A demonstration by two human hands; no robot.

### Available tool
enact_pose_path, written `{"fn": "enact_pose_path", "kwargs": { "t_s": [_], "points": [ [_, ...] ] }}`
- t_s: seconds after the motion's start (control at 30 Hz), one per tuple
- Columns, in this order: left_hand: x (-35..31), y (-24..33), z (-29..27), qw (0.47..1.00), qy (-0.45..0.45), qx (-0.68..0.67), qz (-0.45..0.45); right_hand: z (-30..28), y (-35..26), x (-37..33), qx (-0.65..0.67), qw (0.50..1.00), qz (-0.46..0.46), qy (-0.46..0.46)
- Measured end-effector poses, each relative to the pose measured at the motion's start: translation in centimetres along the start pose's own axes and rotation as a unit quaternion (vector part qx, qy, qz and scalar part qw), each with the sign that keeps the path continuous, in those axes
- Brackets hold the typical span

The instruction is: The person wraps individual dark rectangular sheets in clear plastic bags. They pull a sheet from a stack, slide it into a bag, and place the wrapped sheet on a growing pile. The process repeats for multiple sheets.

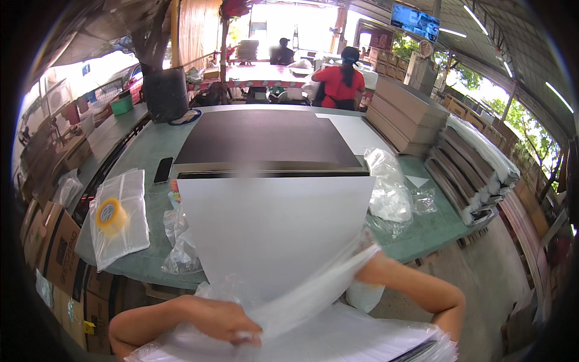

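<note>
A strip of clear plastic film stretches slantwise between my two hands, smeared by motion. My left hand is closed on its lower left end, low in front of me. At the upper right end, my right hand grips the film, its fingers partly covered by it. Beneath my arms lies a stack of white sheets in a plastic wrapping. Just beyond my hands, a large white board reaches from the dark board stack down toward me.
On the green table lie a phone, flat plastic bags, a yellow tape roll and crumpled plastic. Grey board stacks and wrapped bundles stand at right. A person in red works beyond.
</note>
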State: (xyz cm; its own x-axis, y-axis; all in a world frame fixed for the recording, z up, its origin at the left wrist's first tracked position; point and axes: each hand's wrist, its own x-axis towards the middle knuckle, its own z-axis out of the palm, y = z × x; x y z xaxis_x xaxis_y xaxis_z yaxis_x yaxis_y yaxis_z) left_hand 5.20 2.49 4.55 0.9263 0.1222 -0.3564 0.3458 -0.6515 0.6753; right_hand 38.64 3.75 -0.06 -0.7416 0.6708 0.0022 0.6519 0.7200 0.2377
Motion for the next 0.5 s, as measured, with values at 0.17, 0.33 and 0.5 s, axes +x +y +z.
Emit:
{"fn": "enact_pose_path", "kwargs": {
  "t_s": [0.17, 0.33, 0.5],
  "points": [
    [-0.6, -7.2, -0.1, 0.859, 0.097, 0.365, -0.345, -9.1, -4.5, -1.3, 0.296, 0.931, -0.17, -0.127],
    [-2.4, -3.1, -2.2, 0.726, 0.311, 0.487, -0.373, -4.5, -0.9, -0.9, 0.178, 0.95, -0.042, -0.253],
    [-0.3, -0.6, 2.4, 0.909, 0.15, 0.35, -0.17, -2.0, 7.3, 0.5, -0.075, 0.948, 0.26, -0.168]
  ]
}}
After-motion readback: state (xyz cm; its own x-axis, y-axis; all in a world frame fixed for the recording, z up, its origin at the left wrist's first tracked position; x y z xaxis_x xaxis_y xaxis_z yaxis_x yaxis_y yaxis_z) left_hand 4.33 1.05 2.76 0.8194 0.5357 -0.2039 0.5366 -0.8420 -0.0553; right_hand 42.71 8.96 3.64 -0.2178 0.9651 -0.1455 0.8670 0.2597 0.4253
